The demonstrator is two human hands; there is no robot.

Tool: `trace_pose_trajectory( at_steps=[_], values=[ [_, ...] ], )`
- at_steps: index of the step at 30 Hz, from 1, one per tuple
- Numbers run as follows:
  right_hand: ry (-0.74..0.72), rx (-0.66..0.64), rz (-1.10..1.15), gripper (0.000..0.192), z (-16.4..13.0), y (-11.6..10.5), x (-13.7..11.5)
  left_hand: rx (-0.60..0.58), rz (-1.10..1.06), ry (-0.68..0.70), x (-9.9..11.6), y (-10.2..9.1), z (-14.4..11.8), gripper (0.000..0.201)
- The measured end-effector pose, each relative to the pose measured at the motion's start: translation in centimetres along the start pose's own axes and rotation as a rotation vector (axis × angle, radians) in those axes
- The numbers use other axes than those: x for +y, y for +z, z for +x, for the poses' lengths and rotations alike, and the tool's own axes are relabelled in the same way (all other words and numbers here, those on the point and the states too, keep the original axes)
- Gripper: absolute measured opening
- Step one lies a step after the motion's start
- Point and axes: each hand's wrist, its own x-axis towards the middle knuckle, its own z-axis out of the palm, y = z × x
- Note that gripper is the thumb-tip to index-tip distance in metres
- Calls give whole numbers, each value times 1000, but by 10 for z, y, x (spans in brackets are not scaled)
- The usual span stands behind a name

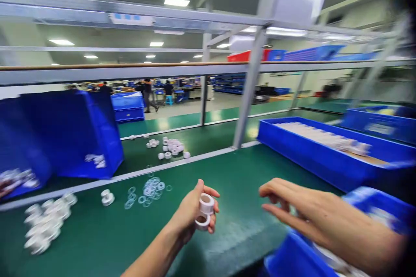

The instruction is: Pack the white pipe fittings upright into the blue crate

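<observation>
Two smooth white tubes (pixel 207 209), round and hollow, are gripped by the fingers of the left hand (pixel 191 210) above a glossy green bench (pixel 238 220); the right hand (pixel 312 212), fingers parted, hangs near a blue plastic bin (pixel 290 254)

Two rings (pixel 206 208) sit in the fingers (pixel 212 191) of the left hand (pixel 191 205); to their left on the worktable (pixel 234 181) lie loose rings (pixel 148 191), a lone fitting (pixel 107 198) and, farthest out, a fitting cluster (pixel 48 223), with small parts (pixel 174 147) behind, past a strip (pixel 201 158). Beyond the fingers of the right hand (pixel 307 207) stands a long bin (pixel 299 155) holding more parts (pixel 325 137); a smaller bin (pixel 292 254) is below them.
</observation>
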Motion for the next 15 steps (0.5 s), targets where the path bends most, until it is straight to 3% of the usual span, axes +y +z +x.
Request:
trace_pose_trajectory(
  at_steps=[2, 4, 10, 12, 15],
  values=[
    [-186, -181, 119, 34, 63, 28, -72, 41, -45, 45, -1, -24, -28, 88],
    [-343, -358, 204, 32, 110, 64, -128, 133, -39, 108, -1, -53, -59, 88],
    [-738, -697, 391, 17, 207, 161, -240, 726, -328, 149, -21, -152, -148, 91],
    [-860, -744, 500, 15, 229, 185, -271, 856, -419, 236, -30, -182, -171, 88],
    [-872, -614, 522, 23, 263, 224, -305, 945, -488, 415, -37, -217, -197, 66]
  ],
)
